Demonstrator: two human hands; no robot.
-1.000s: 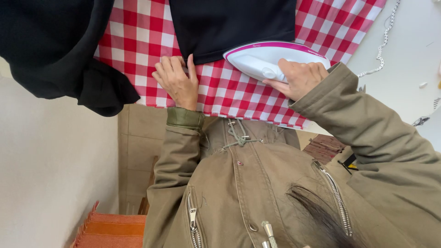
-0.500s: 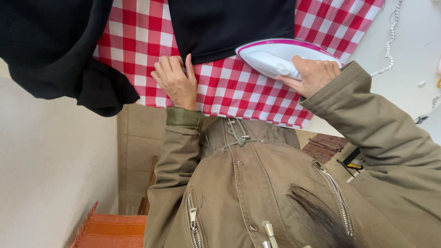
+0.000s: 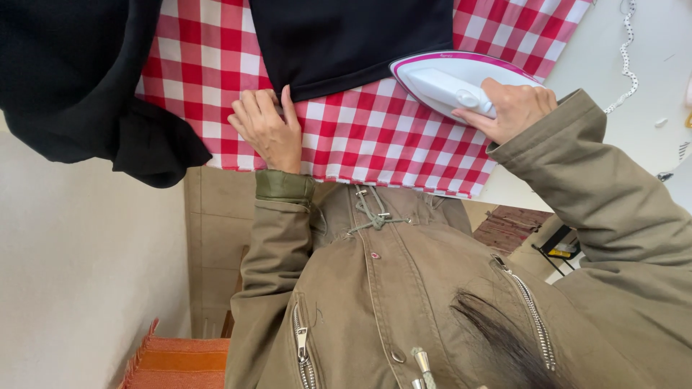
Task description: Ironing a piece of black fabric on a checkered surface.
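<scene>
A white, pink-edged steam iron [image 3: 461, 83] is gripped by the right hand [image 3: 515, 108] beside black fabric [image 3: 346, 43], pinned flat by the open left hand [image 3: 268, 130] on red-checked cloth [image 3: 375, 137].

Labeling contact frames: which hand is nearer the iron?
Right. The right hand grips the white and pink iron; the left hand lies flat on the checked cloth, apart from it.

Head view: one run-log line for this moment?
left hand flat on black garment edge | right hand grips white-pink iron | iron on garment and checked cloth
</scene>
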